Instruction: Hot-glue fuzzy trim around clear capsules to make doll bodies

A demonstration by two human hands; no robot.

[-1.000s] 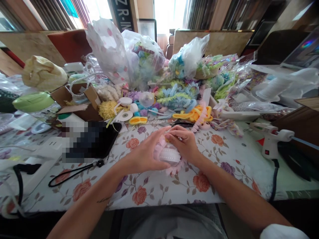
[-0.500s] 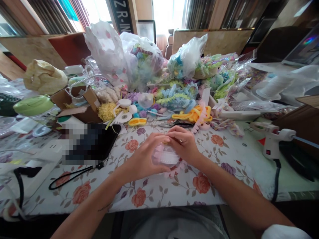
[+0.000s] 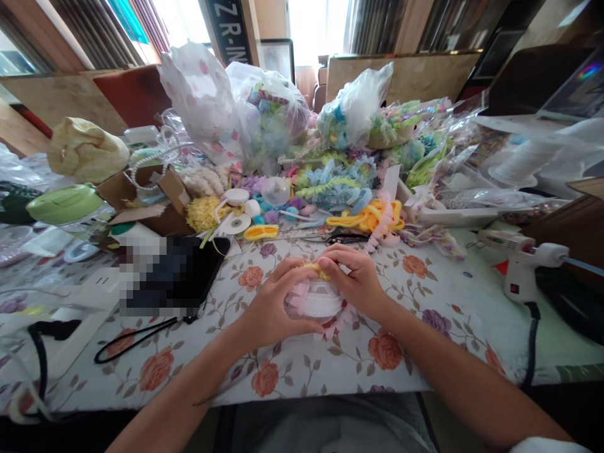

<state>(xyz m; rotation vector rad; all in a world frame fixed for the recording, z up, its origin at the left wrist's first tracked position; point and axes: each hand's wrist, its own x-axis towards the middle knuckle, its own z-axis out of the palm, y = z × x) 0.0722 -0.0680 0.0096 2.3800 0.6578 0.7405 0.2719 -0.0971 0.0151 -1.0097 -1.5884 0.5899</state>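
Between my hands is a small rounded clear and white container (image 3: 318, 302) with pale pink ruffled trim (image 3: 333, 324) around its lower side. My left hand (image 3: 278, 302) curls around its left side, thumb along the near edge and fingers over the top. With bent fingertips, my right hand (image 3: 356, 277) pinches at a bit of yellow fluffy trim (image 3: 315, 269) on top. The far side of the container is hidden by my fingers. Just beyond my hands lie dark-handled scissors (image 3: 346, 236).
A hot glue gun (image 3: 523, 258) stands at the right, its cord running to the front edge. A black phone (image 3: 201, 270) with a strap lies at the left. Yellow chenille strips (image 3: 370, 217), pompoms, bagged trims and a cardboard box (image 3: 141, 211) crowd the back.
My fingers have shifted over the top, and more of the yellow trim and the container's white side shows. The view has moved very slightly.
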